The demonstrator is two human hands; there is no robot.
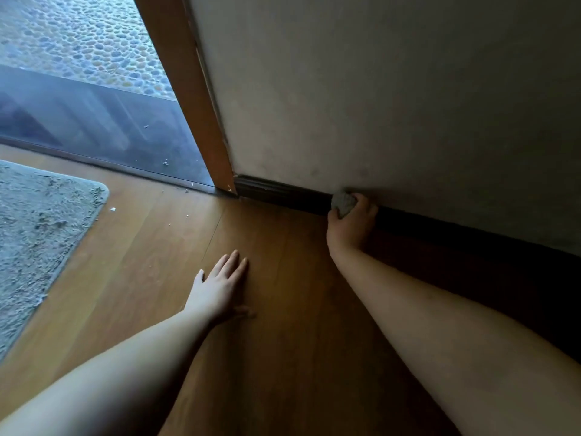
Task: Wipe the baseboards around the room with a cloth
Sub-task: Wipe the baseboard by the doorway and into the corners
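Our right hand (350, 217) grips the balled cloth (342, 203) against the baseboard (283, 196), a little along it from the door frame (201, 121). Our left hand (220, 286) lies flat, fingers straight, on the floor (283, 341), well apart from the baseboard.

The right hand (350, 219) is covering most of the cloth (342, 203), so only a grey crumpled lump is showing, and its full shape cannot be told; the hand is also hiding the stretch of baseboard (283, 191) behind it; further right the baseboard is sinking into shadow, its profile becoming unreadable, and the right edge is cutting it off; the left hand (221, 286) is hiding its own palm against the floor (151, 247); the rug (37, 228) is running out past the left edge; the white specks (112, 209) near the threshold are too small to identify.
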